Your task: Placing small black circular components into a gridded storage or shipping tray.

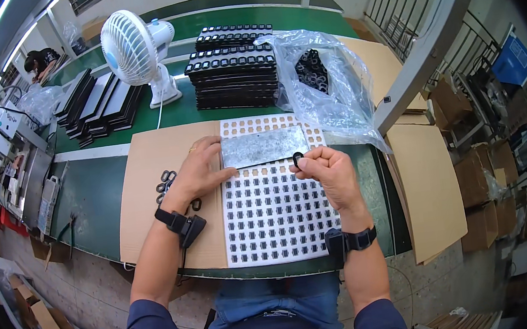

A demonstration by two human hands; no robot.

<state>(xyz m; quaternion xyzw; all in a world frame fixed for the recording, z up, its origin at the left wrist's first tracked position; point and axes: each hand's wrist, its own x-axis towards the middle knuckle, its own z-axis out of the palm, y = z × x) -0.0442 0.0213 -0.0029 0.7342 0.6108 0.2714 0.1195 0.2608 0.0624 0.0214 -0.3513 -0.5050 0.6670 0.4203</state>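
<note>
A white sheet [237, 231] with rows of small holes lies before me, many holes in its lower part filled with small dark pieces. Across its upper part rests a flat grey metal plate [263, 146]. My left hand [199, 171] grips the plate's left end, thumb along the lower corner and fingers at the upper one. Between thumb and forefinger, my right hand [328, 172] pinches a small black ring-shaped part [297, 159] at the plate's lower right corner. Several similar black parts [164, 182] lie beside my left hand on a cardboard sheet [141, 196].
A white fan [132, 48] stands behind, between stacks of dark panels [99, 101] and trays of black parts [233, 81]. A clear plastic bag [341, 108] holds more black parts. A grey post [421, 45] rises at the right. Pliers [71, 229] lie left.
</note>
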